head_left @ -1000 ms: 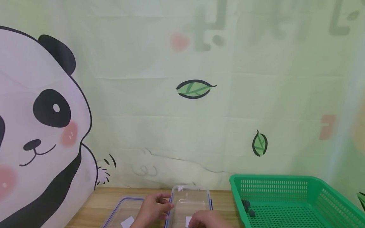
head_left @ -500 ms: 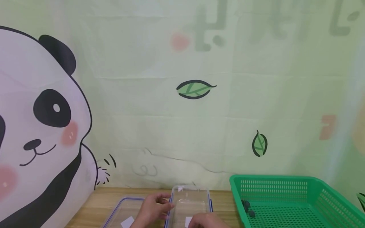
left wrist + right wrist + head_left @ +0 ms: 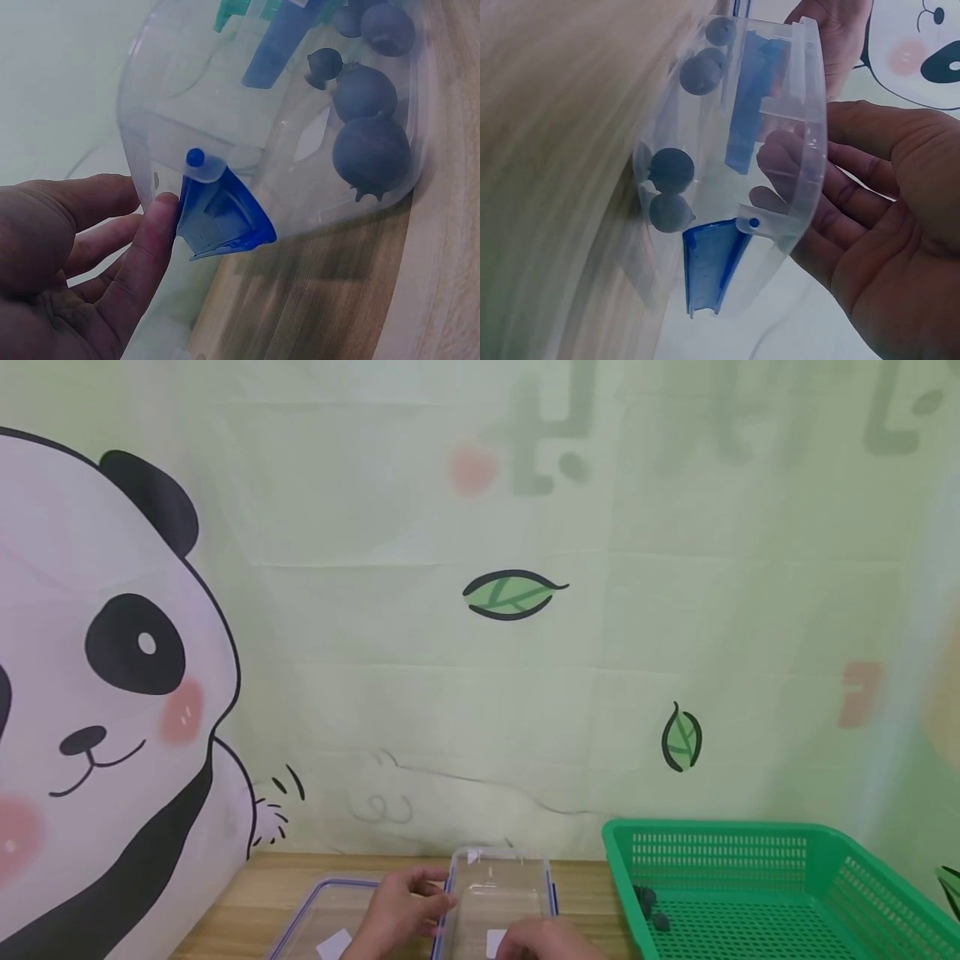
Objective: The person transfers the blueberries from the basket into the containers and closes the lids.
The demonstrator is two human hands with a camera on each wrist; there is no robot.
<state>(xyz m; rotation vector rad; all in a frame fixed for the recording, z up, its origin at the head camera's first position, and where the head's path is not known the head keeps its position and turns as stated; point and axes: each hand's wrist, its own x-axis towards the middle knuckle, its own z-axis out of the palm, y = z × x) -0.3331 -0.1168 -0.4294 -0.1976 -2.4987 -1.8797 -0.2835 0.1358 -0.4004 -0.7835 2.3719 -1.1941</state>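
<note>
A clear plastic food container (image 3: 501, 852) with blue latches (image 3: 225, 214) stands on the table in front of me. Several blueberries (image 3: 371, 154) lie along its bottom. On its left side, relaxed fingers of my left hand (image 3: 401, 906) rest against the outer wall, one fingertip touching a latch in the left wrist view. My right hand (image 3: 551, 941) is over the near right part of the container. Through the clear wall in the right wrist view, its loosely bent fingertips (image 3: 780, 157) reach over the rim, above the blueberries and with none between them.
A flat clear piece with a blue edge (image 3: 324, 885) lies to the left, bearing a white square (image 3: 334, 943). At the right stands a green perforated basket (image 3: 720, 825) holding several blueberries (image 3: 647, 897). A panda-printed cloth (image 3: 480, 693) hangs behind the wooden table (image 3: 247, 893).
</note>
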